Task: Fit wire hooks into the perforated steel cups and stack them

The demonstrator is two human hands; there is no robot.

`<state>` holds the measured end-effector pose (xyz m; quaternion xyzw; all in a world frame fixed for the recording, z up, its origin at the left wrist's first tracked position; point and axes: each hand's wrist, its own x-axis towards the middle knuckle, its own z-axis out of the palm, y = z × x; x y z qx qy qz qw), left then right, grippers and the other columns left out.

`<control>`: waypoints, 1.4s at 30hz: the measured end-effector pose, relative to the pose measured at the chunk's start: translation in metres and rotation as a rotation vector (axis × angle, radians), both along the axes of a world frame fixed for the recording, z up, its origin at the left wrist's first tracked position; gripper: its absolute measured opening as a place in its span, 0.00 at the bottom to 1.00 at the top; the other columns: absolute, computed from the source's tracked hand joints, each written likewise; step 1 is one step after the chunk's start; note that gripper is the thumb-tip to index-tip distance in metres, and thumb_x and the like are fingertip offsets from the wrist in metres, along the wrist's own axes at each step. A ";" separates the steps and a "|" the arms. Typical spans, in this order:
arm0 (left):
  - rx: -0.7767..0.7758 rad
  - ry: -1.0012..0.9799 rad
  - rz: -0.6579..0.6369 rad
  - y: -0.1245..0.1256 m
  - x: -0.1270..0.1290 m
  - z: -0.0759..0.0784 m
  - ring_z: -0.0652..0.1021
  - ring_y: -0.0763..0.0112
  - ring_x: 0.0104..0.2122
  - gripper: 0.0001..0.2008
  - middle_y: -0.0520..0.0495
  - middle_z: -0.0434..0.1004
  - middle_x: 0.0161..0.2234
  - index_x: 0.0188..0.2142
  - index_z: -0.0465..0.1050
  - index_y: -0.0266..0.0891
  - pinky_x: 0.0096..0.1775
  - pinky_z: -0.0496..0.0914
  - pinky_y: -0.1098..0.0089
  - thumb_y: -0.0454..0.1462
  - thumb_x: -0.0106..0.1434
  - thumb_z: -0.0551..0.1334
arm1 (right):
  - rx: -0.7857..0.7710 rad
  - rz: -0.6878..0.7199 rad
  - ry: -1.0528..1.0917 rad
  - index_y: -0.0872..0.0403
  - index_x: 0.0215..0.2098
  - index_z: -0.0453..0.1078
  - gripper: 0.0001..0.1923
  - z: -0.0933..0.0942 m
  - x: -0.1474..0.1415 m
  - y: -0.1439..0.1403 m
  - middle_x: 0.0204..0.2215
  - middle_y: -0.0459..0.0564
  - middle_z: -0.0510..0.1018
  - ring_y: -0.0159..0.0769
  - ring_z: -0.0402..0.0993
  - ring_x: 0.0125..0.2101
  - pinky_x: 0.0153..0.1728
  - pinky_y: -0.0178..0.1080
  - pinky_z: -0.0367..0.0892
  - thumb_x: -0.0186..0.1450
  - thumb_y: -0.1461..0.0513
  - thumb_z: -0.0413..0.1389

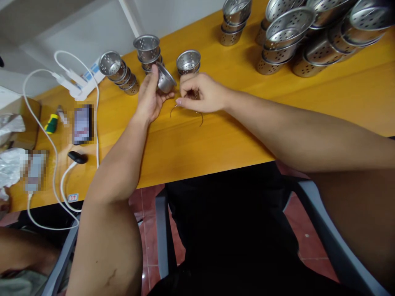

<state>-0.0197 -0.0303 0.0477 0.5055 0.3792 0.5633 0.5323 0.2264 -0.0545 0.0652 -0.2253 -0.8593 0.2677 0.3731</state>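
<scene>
My left hand (pixel 152 95) grips a small metal strainer cup (pixel 165 79), tilted on its side above the table. Close by on the right, my right hand (pixel 200 92) has its fingers curled around thin bent wire (pixel 201 119), whose ends stick out below. The full shape of the wire is hidden by the fingers. Behind my hands stand a perforated cup (pixel 189 61) on top of another and a taller stack of cups (pixel 147 48). A leaning stack of perforated cups (pixel 114 68) is left of my left hand.
More perforated cups (pixel 285 33) stand in stacks at the back right, with a smaller stack (pixel 236 18) beside them. A power strip (pixel 89 82), white cables, a phone (pixel 82 124), another device (pixel 36 170) and a green-yellow handle (pixel 52 124) lie left. Part of another person (pixel 27 250) shows lower left.
</scene>
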 end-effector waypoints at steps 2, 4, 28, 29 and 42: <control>0.041 0.014 -0.017 -0.001 -0.005 -0.002 0.93 0.52 0.55 0.31 0.44 0.91 0.49 0.48 0.81 0.50 0.57 0.92 0.57 0.69 0.71 0.83 | 0.033 -0.050 -0.069 0.47 0.38 0.71 0.23 0.002 0.002 -0.003 0.40 0.50 0.77 0.50 0.77 0.41 0.45 0.49 0.77 0.79 0.46 0.74; 0.084 0.018 -0.057 -0.002 -0.008 -0.003 0.92 0.52 0.56 0.33 0.46 0.91 0.51 0.48 0.81 0.51 0.60 0.90 0.55 0.65 0.63 0.90 | 0.048 -0.135 -0.084 0.46 0.40 0.73 0.21 0.005 0.002 -0.005 0.42 0.52 0.79 0.53 0.78 0.44 0.46 0.51 0.78 0.78 0.45 0.75; 0.043 0.133 -0.131 -0.011 -0.009 0.003 0.90 0.45 0.68 0.25 0.39 0.90 0.65 0.58 0.85 0.47 0.71 0.86 0.49 0.61 0.77 0.81 | -0.042 -0.481 -0.001 0.29 0.40 0.76 0.14 0.025 0.022 0.033 0.57 0.52 0.89 0.63 0.77 0.65 0.64 0.66 0.70 0.63 0.40 0.72; 0.035 0.138 -0.127 -0.012 -0.008 0.004 0.90 0.45 0.68 0.24 0.39 0.90 0.65 0.58 0.86 0.47 0.71 0.86 0.49 0.59 0.78 0.81 | -0.058 -0.477 -0.011 0.29 0.39 0.76 0.14 0.025 0.021 0.032 0.56 0.52 0.89 0.64 0.77 0.65 0.63 0.66 0.70 0.61 0.41 0.72; 0.008 0.165 -0.107 -0.014 -0.004 0.007 0.92 0.46 0.66 0.26 0.37 0.92 0.62 0.56 0.85 0.46 0.71 0.86 0.50 0.61 0.77 0.81 | 0.063 -0.537 -0.334 0.41 0.53 0.68 0.02 0.027 0.018 0.026 0.62 0.57 0.85 0.56 0.78 0.58 0.63 0.58 0.74 0.86 0.57 0.58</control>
